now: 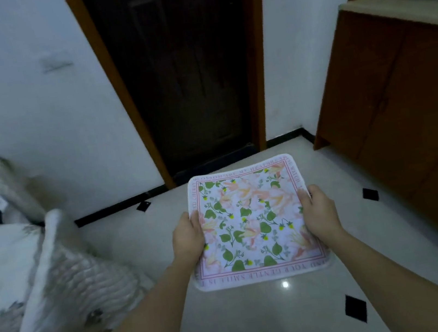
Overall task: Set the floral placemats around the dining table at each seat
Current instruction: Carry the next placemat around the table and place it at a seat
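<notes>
A square floral placemat point(252, 223) with green leaves, pink flowers and a lettered pink border is held flat in front of me, above the floor. My left hand point(187, 238) grips its left edge with the thumb on top. My right hand point(318, 211) grips its right edge the same way. It may be a stack of mats; the edges look thick, but I cannot tell. No dining table is in view.
A dark wooden door point(185, 70) in an orange-brown frame stands straight ahead. A brown cabinet point(390, 98) with a pale top lines the right side. Chairs with white ruffled covers point(43, 279) crowd the left. The glossy white floor point(266, 325) has small black diamond tiles.
</notes>
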Demonstrator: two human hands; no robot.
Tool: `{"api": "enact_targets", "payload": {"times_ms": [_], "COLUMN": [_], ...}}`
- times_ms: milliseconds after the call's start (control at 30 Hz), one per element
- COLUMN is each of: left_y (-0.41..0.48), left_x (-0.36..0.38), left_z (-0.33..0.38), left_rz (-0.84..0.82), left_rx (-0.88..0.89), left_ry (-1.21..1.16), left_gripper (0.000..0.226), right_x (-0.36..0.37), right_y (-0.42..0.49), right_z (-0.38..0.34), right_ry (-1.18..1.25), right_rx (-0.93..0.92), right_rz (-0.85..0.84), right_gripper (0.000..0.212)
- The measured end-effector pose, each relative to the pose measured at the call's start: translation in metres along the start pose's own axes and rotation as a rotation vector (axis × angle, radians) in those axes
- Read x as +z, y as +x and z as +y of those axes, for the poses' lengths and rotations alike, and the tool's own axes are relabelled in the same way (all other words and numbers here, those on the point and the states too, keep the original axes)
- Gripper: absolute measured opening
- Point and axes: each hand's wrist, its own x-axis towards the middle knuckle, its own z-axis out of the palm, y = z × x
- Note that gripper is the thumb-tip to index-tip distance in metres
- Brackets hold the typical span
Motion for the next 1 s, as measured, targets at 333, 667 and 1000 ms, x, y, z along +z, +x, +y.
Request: {"api": "enact_targets", "payload": {"times_ms": [333, 667, 1000], "left_y": [0.040, 0.066, 0.123], "left_x": [-0.082, -0.189, -0.318], "left_z": [-0.055, -0.145, -0.244], "left_rz": [0.330, 0.581, 0.780], "left_rx": [-0.257, -0.412, -0.548], "left_ry": [-0.040, -0.074, -0.135], "left_gripper": [0.036, 0.042, 0.042], "right_x": [0.135, 0.292, 0.474], "right_y": [0.081, 0.076, 0.057], "right_z": [-0.084, -0.202, -0.344], "right_ry": [-0.017, -0.037, -0.114], "right_rx": [-0.195, -0.444, -0.616], "right_rz": [-0.359, -0.604, -0.734], "right_gripper": [0.028, 0.022, 0.031]}}
